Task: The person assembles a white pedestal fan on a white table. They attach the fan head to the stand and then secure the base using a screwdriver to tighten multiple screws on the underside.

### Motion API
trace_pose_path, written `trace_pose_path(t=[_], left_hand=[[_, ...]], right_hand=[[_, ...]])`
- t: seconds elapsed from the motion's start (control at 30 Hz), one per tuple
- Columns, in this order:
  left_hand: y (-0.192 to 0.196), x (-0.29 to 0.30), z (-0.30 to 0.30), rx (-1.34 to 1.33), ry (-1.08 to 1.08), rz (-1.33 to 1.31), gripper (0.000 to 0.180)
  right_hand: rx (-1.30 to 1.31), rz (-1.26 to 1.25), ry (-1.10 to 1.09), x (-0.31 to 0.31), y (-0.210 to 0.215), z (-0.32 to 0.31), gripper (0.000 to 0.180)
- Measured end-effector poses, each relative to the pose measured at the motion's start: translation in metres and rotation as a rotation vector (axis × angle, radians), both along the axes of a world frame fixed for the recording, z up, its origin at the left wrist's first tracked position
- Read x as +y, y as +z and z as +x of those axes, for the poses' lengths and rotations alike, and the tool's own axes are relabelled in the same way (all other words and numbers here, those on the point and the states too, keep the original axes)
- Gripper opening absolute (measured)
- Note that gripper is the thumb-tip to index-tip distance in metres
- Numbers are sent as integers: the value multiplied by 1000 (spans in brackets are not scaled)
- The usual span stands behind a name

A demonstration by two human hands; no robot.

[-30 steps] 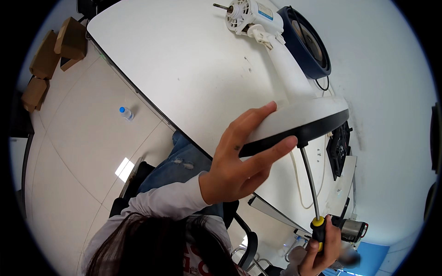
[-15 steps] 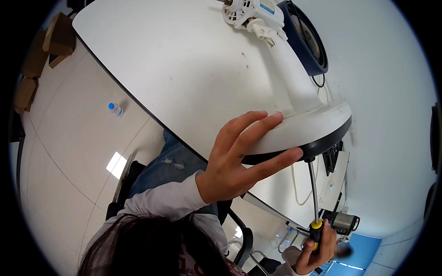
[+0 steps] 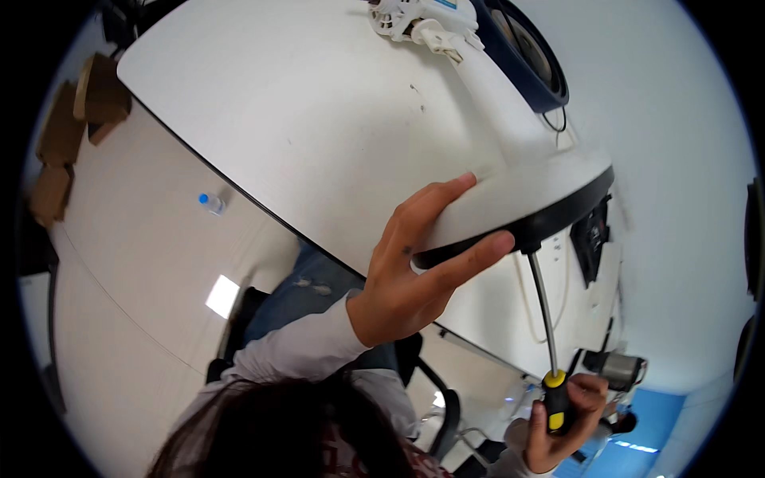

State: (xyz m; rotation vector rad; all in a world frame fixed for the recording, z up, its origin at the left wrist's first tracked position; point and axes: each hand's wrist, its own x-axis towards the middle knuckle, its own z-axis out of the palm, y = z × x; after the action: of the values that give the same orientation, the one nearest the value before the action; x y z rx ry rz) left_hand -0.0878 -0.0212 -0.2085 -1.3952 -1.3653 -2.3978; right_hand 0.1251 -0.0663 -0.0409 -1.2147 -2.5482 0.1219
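Observation:
A white fan body lies on its side on the white table (image 3: pixel 279 88), its motor housing (image 3: pixel 418 22) far off and its stem (image 3: pixel 494 95) running toward me. Its rounded base (image 3: pixel 530 187) has a black underside rim. My left hand (image 3: pixel 406 275) clasps the base's near edge, fingers over the white top and one digit stretched along the black rim. In my right hand (image 3: pixel 588 410) is a screwdriver (image 3: pixel 556 402) with a black and yellow handle. Its long metal shaft reaches up to a dark fitting under the base; the tip is hidden there.
Behind the stem stands a dark blue round-rimmed thing (image 3: pixel 550 94) with a cord, near the wall. A black object (image 3: pixel 591 239) and a grey cylindrical appliance (image 3: pixel 623 370) are at the right. Cardboard boxes (image 3: pixel 103 88) and a bottle (image 3: pixel 212 204) stand on the floor.
The view has shifted slightly. The base sits a little higher in the picture and is blurred at its top. My right hand and the screwdriver handle appear farther right, both grips kept.

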Motion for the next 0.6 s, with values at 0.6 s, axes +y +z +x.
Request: trace_pose_path(t=[0.6], left_hand=[[10,-1,-6,163,73,-83,72]], right_hand=[[910,-706,141,-8,-49,5,37]])
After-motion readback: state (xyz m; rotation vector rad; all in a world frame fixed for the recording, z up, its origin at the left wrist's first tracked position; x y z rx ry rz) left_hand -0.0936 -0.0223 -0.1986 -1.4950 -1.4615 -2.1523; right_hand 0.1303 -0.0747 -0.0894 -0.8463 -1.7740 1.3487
